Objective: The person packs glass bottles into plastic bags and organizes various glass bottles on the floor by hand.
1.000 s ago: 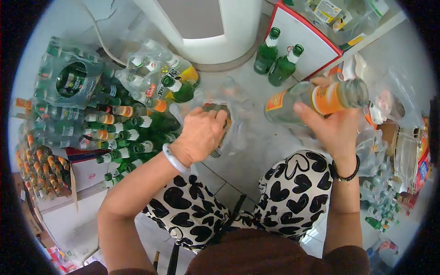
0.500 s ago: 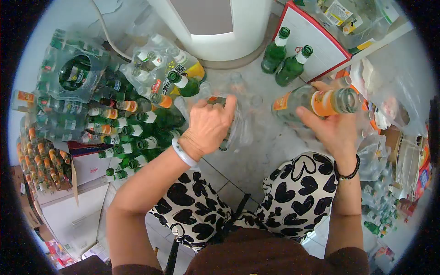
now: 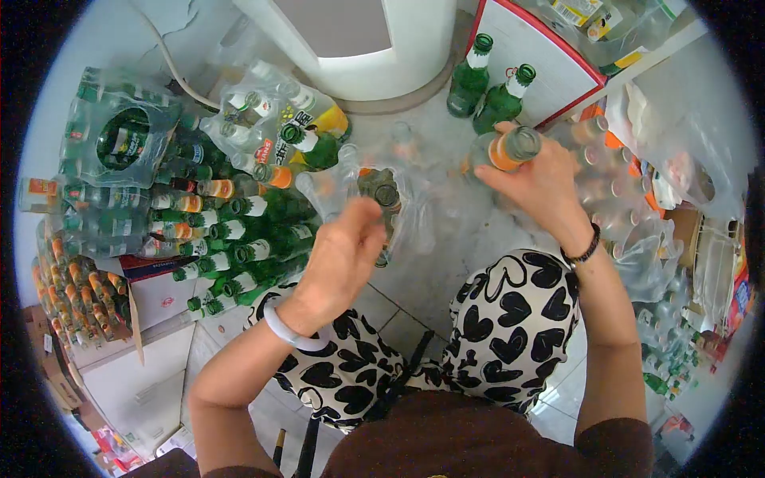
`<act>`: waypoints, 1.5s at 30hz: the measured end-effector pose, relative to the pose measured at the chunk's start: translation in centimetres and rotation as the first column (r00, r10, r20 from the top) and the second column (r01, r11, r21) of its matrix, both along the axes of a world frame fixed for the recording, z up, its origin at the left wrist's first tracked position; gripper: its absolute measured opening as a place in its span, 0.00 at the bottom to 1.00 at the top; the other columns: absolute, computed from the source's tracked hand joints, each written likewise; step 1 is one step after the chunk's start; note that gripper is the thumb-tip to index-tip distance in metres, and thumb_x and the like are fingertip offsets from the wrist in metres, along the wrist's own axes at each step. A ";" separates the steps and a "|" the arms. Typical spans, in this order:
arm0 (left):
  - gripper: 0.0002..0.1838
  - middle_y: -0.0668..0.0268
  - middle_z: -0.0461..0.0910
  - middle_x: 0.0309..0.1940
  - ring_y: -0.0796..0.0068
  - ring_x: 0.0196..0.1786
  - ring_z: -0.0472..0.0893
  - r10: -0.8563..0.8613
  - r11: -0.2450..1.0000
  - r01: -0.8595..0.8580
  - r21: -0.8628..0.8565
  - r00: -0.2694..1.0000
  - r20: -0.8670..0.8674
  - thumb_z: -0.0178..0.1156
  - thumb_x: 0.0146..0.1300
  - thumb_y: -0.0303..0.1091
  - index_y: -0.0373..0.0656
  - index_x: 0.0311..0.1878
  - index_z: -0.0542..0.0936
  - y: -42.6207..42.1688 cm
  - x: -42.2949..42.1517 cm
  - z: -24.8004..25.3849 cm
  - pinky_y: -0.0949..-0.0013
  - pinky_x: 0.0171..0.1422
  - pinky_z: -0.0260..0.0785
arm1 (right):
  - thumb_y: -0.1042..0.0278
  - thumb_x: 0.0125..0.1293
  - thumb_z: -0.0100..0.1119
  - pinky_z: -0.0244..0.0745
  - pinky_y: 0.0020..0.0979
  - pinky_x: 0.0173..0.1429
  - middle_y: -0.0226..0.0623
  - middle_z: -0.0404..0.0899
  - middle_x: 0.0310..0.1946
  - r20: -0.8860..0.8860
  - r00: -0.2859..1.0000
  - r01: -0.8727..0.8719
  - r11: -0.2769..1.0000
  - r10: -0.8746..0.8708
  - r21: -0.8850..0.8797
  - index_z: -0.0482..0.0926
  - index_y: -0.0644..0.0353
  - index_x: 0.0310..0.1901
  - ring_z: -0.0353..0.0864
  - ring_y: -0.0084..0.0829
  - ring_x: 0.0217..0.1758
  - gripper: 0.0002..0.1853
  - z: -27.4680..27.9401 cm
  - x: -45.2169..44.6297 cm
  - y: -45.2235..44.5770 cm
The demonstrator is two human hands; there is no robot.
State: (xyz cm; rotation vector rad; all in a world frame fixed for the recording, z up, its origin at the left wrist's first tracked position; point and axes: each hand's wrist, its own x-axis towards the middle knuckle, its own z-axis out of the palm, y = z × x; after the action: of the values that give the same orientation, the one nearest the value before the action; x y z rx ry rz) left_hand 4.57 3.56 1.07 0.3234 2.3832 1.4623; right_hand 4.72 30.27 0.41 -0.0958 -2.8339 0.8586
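Note:
My right hand (image 3: 542,179) is wrapped round a clear glass bottle (image 3: 510,150) with an orange label, its mouth tilted up toward me. Beside a clear plastic bag (image 3: 410,209) on the floor is my left hand (image 3: 347,247), blurred, its fingers curled; whether it holds anything is hidden. A bottle (image 3: 386,196) stands in the bag's opening, just above my left hand. Two green bottles (image 3: 468,80) stand upright beyond my right hand. Clear bottles with orange labels (image 3: 610,187) stand to the right of that hand.
Many green bottles (image 3: 255,248) stand at the left, beside wrapped packs (image 3: 119,147). A white appliance (image 3: 382,80) is at the top, near a white board with a red edge (image 3: 542,60). More bagged bottles (image 3: 665,327) are at the far right.
My left hand has drawn back from the bag's opening toward my lap, uncovering the bottle there. My right hand has moved left with its bottle, which now points more toward me.

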 end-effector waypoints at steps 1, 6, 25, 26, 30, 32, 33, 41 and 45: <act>0.09 0.49 0.79 0.33 0.55 0.34 0.80 -0.185 0.967 0.175 -0.187 0.982 -0.041 0.55 0.62 0.31 0.38 0.43 0.73 -0.3 -0.2 0.1 0.61 0.38 0.71 | 0.52 0.43 0.70 0.76 0.42 0.38 0.43 0.81 0.30 0.005 1.000 -0.008 1.000 0.008 -0.006 0.79 0.56 0.34 0.81 0.46 0.35 0.20 -0.6 -0.4 0.0; 0.11 0.58 0.82 0.39 0.63 0.38 0.81 -0.478 0.657 0.448 -0.606 0.869 0.124 0.53 0.65 0.34 0.37 0.46 0.76 1.7 -1.5 0.2 0.65 0.42 0.71 | 0.52 0.43 0.70 0.76 0.43 0.40 0.45 0.82 0.31 0.078 0.997 0.017 0.998 -0.013 -0.054 0.80 0.55 0.35 0.81 0.47 0.36 0.20 -5.2 -2.0 0.2; 0.08 0.60 0.82 0.38 0.75 0.37 0.80 -0.168 0.921 -0.073 0.382 0.812 0.559 0.54 0.64 0.31 0.39 0.43 0.77 1.9 -1.8 -2.2 0.73 0.44 0.71 | 0.61 0.46 0.69 0.75 0.39 0.44 0.48 0.81 0.38 0.367 0.930 0.095 0.976 -0.017 -0.195 0.76 0.60 0.46 0.82 0.43 0.40 0.24 -6.9 -0.8 2.4; 0.09 0.61 0.82 0.38 0.75 0.36 0.80 -0.159 0.926 -0.070 0.370 0.818 0.553 0.54 0.64 0.31 0.38 0.44 0.77 1.8 -1.8 -2.1 0.74 0.43 0.71 | 0.65 0.48 0.67 0.76 0.38 0.43 0.47 0.81 0.38 0.327 0.944 0.098 0.983 -0.043 -0.152 0.76 0.60 0.48 0.82 0.42 0.39 0.23 -6.6 -0.2 2.6; 0.11 0.62 0.82 0.38 0.76 0.36 0.80 -0.167 0.935 -0.061 0.348 0.791 0.588 0.52 0.64 0.32 0.37 0.44 0.78 1.5 -1.7 -2.0 0.74 0.43 0.71 | 0.74 0.54 0.60 0.75 0.31 0.36 0.40 0.79 0.37 0.017 0.999 -0.037 0.990 0.039 -0.139 0.77 0.60 0.46 0.80 0.31 0.34 0.16 3.1 1.3 -0.6; 0.10 0.66 0.82 0.37 0.78 0.36 0.79 -0.189 0.929 -0.025 0.369 0.826 0.531 0.54 0.62 0.30 0.36 0.42 0.80 1.6 -1.7 -1.5 0.75 0.42 0.71 | 0.77 0.57 0.57 0.73 0.29 0.35 0.37 0.78 0.36 -0.142 0.930 -0.352 0.933 0.340 -0.073 0.78 0.61 0.45 0.78 0.28 0.32 0.12 5.4 0.6 -3.2; 0.10 0.66 0.82 0.37 0.78 0.36 0.79 -0.188 0.927 -0.028 0.375 0.830 0.526 0.54 0.62 0.30 0.36 0.42 0.80 1.6 -1.6 -1.4 0.75 0.42 0.71 | 0.76 0.58 0.56 0.74 0.30 0.36 0.37 0.78 0.36 -0.180 0.845 -0.510 0.860 0.504 0.014 0.78 0.60 0.44 0.79 0.32 0.33 0.11 5.8 -0.2 -4.5; 0.07 0.65 0.75 0.16 0.81 0.22 0.71 -0.141 0.977 0.087 0.194 0.947 0.287 0.63 0.50 0.31 0.35 0.27 0.81 -0.3 -1.2 -3.0 0.70 0.27 0.63 | 0.68 0.61 0.50 0.70 0.39 0.37 0.39 0.74 0.33 0.162 0.539 -0.829 0.555 0.827 -0.075 0.74 0.59 0.37 0.76 0.44 0.34 0.06 1.7 -5.2 -8.9; 0.07 0.63 0.75 0.17 0.77 0.21 0.72 -0.086 0.986 0.059 0.156 0.981 0.171 0.61 0.52 0.31 0.36 0.27 0.80 -0.2 -0.4 -3.0 0.68 0.28 0.65 | 0.69 0.60 0.49 0.69 0.39 0.35 0.39 0.73 0.32 0.183 0.485 -0.872 0.489 0.855 0.029 0.75 0.59 0.38 0.75 0.44 0.34 0.07 1.0 -5.7 -9.0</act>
State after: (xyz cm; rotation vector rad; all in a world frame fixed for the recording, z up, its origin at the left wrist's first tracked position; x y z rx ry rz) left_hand 4.14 3.38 -1.97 0.2991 2.1060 1.5704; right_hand -0.99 21.31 1.46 1.4987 -2.9566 0.8080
